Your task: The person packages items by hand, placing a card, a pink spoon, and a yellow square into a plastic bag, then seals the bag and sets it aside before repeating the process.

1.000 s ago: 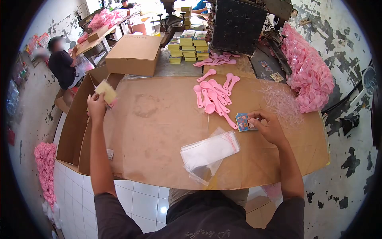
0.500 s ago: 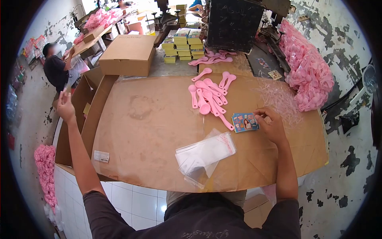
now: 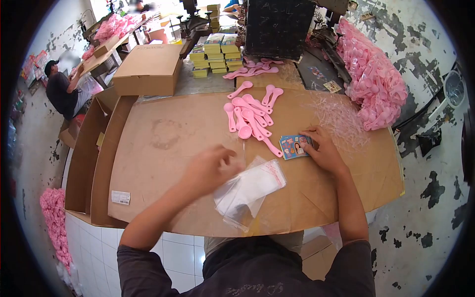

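My right hand [image 3: 321,151] has its fingers and thumb closed on the right end of a small stack of blue printed cards [image 3: 291,147] lying on the cardboard. My left hand [image 3: 210,168] is smeared by motion over the cardboard, close to the left end of a pile of clear plastic bags [image 3: 257,188]. Its fingers look bent, but whether they hold anything does not show. Beyond the cards is a heap of pink measuring spoons [image 3: 250,114], and the nearest spoon [image 3: 272,147] reaches almost to the cards.
An open carton [image 3: 91,163] runs along the left edge, with a closed box [image 3: 148,69] behind. Stacks of cards [image 3: 215,54] stand at the back. Bagged pink spoons [image 3: 373,81] heap up at right beside plastic strips [image 3: 341,119]. A person [image 3: 64,89] works at far left.
My left hand has swung from above the open carton at left to beside the plastic bags. My right hand now covers more of the card stack. The whole view has shifted slightly.
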A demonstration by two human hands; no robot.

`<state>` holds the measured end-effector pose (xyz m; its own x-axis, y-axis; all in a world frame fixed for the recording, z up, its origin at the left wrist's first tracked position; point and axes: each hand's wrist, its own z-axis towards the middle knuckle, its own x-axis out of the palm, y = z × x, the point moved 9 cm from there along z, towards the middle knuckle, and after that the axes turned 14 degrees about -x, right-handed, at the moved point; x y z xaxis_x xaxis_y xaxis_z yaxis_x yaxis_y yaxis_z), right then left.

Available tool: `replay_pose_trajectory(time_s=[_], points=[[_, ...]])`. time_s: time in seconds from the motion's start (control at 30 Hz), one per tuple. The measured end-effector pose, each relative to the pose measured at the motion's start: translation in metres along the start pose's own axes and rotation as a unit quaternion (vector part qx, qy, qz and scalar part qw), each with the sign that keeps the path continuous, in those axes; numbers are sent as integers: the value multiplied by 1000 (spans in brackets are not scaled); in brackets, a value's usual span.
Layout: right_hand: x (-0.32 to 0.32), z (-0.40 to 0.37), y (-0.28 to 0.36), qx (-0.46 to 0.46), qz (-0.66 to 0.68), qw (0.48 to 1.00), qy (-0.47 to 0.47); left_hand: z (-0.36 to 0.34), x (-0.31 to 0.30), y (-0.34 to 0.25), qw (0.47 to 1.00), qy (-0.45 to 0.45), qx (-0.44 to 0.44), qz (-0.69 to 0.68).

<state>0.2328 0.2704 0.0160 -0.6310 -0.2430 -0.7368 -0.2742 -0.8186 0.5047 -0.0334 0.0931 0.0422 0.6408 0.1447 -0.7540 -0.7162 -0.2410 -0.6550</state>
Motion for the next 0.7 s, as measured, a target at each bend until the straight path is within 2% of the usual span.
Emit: replay_pose_trajectory(time_s=[0.1,0.2,0.27,0.3,0.33,0.4,0.5,0.6,0.67,0.7], points=[[-6,3,8,4,3,1000,-18,-6,40,-17,995,-17,79,57],[-12,1,7,-11,11,998,-66,-5,46,-16,994,-46,97,35],[-14,1,2,-21,18,995,-95,0,49,-7,999,14,30,-39],[-13,1,-3,4,43,996,-79,1,52,-2,996,43,-4,-75],[-15,0,-7,29,66,995,-62,1,49,-1,994,35,-7,-105],[-15,-1,-9,62,122,989,-55,1,46,1,986,19,-8,-168],[-16,-4,-7,78,196,975,-76,1,46,5,984,-8,0,-176],[-9,-3,-11,77,235,965,-90,0,45,3,995,8,-13,-97],[-4,-6,-19,89,270,953,-104,-2,44,-1,991,-4,36,-130],[-1,-2,-6,57,329,938,-94,-4,43,-3,987,-9,59,-146]])
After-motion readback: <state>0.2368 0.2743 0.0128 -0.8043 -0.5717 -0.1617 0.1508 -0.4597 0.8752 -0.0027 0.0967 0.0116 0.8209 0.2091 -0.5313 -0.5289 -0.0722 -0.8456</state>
